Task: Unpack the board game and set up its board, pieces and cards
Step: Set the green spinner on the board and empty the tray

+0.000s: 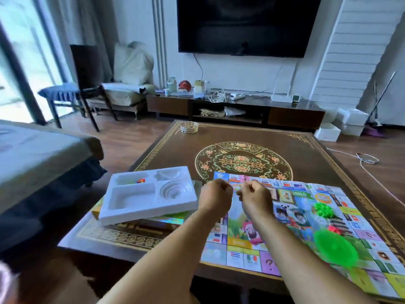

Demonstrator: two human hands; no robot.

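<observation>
The game board (pixel 302 218) lies unfolded and flat on the right half of the dark, gold-patterned worktop (pixel 241 137), its near right corner reaching past the worktop's edge. Both hands hover above the board's far left part, close together but not touching. The left hand (pixel 215 195) has its fingers curled in toward the palm; the right hand (pixel 255 197) is curled likewise, thumb and fingertips drawn together. Whether either pinches something small, I cannot tell.

On the board sit a green bow-like piece (pixel 324 209), a smaller red one (pixel 335 229) nearer the camera, and a blurred bright green round piece (pixel 335 249) nearer still.

Left of the board, a white foam tray (pixel 149 202) rests tilted on top of the yellow game box (pixel 168 219). One far compartment holds small coloured pieces (pixel 140 181); the large near one looks bare, and the round stepped recess too. A glass ashtray (pixel 189 127) stands at the worktop's far edge.
</observation>
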